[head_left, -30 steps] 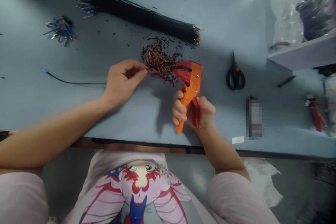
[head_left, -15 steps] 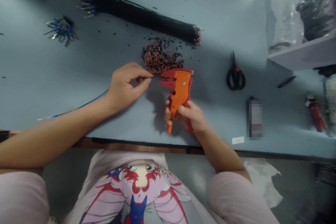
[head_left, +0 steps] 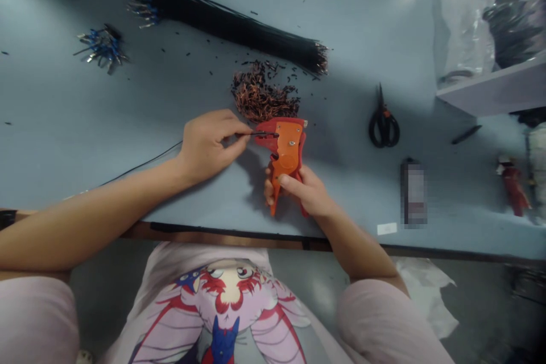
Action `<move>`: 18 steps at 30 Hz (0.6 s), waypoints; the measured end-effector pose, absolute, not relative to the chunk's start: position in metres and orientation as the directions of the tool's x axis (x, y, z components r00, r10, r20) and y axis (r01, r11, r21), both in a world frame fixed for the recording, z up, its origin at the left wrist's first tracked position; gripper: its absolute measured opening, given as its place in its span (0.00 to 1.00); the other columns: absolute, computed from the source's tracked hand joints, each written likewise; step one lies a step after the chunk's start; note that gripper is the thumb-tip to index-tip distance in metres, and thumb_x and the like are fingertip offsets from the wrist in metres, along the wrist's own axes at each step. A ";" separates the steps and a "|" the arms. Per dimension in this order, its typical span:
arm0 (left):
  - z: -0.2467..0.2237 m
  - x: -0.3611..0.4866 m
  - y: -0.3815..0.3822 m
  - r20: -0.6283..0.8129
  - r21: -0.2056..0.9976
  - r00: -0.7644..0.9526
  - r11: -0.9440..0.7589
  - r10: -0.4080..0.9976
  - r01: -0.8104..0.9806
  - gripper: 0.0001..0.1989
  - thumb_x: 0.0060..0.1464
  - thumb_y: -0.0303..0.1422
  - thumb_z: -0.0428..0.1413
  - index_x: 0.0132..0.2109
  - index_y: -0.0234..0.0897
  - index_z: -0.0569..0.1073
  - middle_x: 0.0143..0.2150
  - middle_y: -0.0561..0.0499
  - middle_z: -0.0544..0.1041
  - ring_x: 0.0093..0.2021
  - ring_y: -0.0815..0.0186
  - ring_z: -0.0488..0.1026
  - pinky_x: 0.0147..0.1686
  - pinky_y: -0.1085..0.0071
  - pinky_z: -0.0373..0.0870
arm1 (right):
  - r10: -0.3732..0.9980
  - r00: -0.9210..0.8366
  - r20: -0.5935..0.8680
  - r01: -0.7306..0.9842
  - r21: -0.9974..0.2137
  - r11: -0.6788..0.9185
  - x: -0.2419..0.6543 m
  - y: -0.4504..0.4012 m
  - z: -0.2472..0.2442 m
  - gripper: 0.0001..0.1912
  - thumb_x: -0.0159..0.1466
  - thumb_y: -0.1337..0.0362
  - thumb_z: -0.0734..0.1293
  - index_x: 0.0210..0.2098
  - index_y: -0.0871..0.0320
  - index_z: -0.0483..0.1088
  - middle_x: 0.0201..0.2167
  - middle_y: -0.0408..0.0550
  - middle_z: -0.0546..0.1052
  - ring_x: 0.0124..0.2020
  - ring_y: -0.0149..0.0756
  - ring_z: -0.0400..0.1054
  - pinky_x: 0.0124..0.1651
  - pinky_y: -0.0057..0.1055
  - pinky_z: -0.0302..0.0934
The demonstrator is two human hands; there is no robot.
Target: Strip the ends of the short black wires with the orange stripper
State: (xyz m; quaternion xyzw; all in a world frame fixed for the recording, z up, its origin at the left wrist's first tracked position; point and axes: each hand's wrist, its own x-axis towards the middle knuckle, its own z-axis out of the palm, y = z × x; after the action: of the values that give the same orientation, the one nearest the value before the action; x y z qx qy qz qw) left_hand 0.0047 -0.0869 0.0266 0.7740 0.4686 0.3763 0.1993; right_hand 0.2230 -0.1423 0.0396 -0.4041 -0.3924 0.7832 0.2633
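Note:
My left hand (head_left: 215,142) pinches a thin black wire (head_left: 147,160) near its end. The wire's tip lies between the red jaws of an orange and red wire stripper (head_left: 289,145), and its other part trails left behind my wrist. My right hand (head_left: 302,187) is wrapped round the stripper's handles. Just above the jaws sits a pile of copper and black scraps (head_left: 264,96). A long bundle of black wires (head_left: 230,23) lies beyond the pile, with bare copper ends at the right and blue and metal ends at the left.
A small heap of blue and metal terminals (head_left: 102,48) lies at the left. To the right are black scissors (head_left: 384,125), a blurred-out dark object (head_left: 413,193), a white label (head_left: 387,228), a black pen (head_left: 467,134) and a red-handled tool (head_left: 514,185). Plastic bags (head_left: 467,23) stand behind a pale ledge (head_left: 495,88).
The stripper has shifted slightly left and down with my right hand. The wire's tip now reaches between its jaws, and my left hand has moved slightly right and down.

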 end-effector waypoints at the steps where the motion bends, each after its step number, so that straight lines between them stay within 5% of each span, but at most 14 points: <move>1: 0.027 0.005 -0.087 0.397 0.656 0.282 -0.485 0.874 0.579 0.08 0.54 0.31 0.54 0.34 0.38 0.79 0.30 0.51 0.78 0.30 0.68 0.72 0.30 0.71 0.66 | 0.729 -0.535 -0.427 -0.088 -0.830 -0.551 0.223 -0.142 0.039 0.19 0.61 0.52 0.69 0.41 0.60 0.65 0.26 0.44 0.73 0.24 0.33 0.70 0.25 0.32 0.69; 18: 0.031 0.006 -0.090 0.383 0.640 0.296 -0.482 0.875 0.598 0.08 0.55 0.32 0.53 0.33 0.39 0.77 0.30 0.51 0.77 0.29 0.67 0.71 0.32 0.70 0.66 | 0.724 -0.523 -0.449 -0.064 -0.827 -0.559 0.223 -0.142 0.041 0.19 0.61 0.50 0.68 0.36 0.60 0.65 0.21 0.40 0.72 0.19 0.30 0.69 0.23 0.28 0.67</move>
State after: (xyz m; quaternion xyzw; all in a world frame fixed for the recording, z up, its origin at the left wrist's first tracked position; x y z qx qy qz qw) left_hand 0.0058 -0.0900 0.0310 0.7816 0.4712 0.3607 0.1922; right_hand 0.2227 -0.1418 0.0413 -0.4175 -0.3956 0.7779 0.2533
